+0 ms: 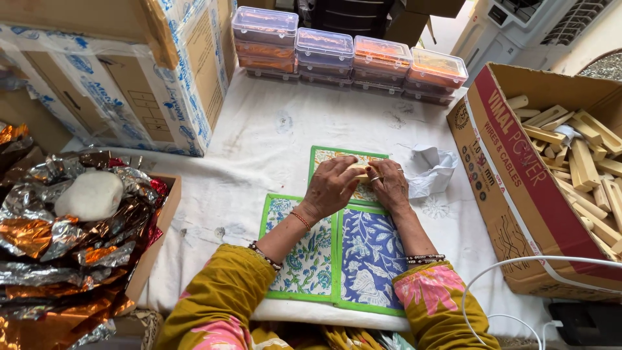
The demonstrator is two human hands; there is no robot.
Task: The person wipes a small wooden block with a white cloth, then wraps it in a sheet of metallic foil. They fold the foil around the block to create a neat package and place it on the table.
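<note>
- Cardboard box [512,194] at right, open top, holds a loose pile of pale wooden blocks [583,162], lying at all angles.
- Second cardboard box [162,214] at left, shallow, stuffed with crumpled foil wrap [65,259] in silver, copper and red; a white lump [89,194] sits on top of the foil.
- Clear plastic tubs [350,55] stacked in a row at the table's far edge, lids on, orange and purple contents inside, can't make out what.
- Big taped carton [149,84] at far left, blue print, flaps open; inside not visible.
- White cloth [259,142] covers the table, a few stains.
- Printed fabric folder [337,253] with green border lies open flat on the cloth in front of the person: floral panels, one blue, one white-green, a third panel farther away.
- Crumpled white paper [431,170] just right of the hands, on the cloth.
- Left hand [332,188] palm down over the far panel, fingers curled closed onto a wooden block [359,170]; red thread and bead bracelet at the wrist.
- Right hand [389,185] palm down, touching the left, fingers also pinched on the same block; rings on the fingers, bangle at the wrist.
- Block sits between both hands, just above the folder's far panel, mostly hidden, probably resting on it.
- Both forearms in mustard sleeves with pink flowers.
- White cable [518,266] loops at lower right.
</note>
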